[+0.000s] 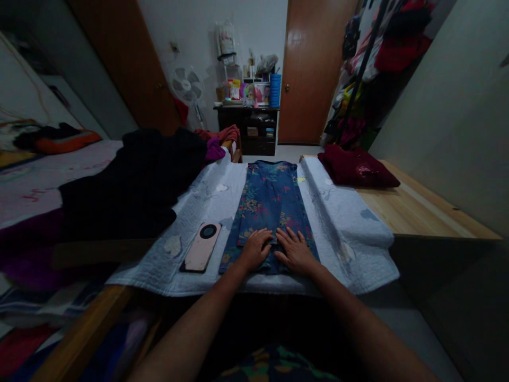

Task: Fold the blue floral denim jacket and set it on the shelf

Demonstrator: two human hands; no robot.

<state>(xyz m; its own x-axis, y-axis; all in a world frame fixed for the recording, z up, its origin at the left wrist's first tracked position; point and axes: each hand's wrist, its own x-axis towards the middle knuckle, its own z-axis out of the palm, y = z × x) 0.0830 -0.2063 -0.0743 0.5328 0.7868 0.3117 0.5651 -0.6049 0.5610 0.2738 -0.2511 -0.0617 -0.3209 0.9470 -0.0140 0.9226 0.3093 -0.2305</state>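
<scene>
Two flat hands on a folded floral garment

In the head view, a blue floral garment (pixel 272 185) lies lengthwise down the middle of a pale quilt (pixel 226 191), running from near its front edge to its far edge. The quilt appears to serve as padding over the desk (pixel 417 204), whose bare wood shows at the right.

The left hand (pixel 255 249) and right hand (pixel 294 251) rest palms down on the garment's near end, just beside each other with a narrow gap between. Their fingers are spread and pinch nothing; the flat pose looks meant to press the layers smooth and keep them aligned. The upper layer stops short of the lower one, which reaches nearer the front edge.

A phone (pixel 199 252), camera side up, lies left of the garment, near the quilt's front left corner, probably set aside to leave the cloth free. A maroon garment (pixel 358 167) sits at the far right, partly on bare wood. Black cloth (pixel 131 180) is heaped along the left edge.
</scene>
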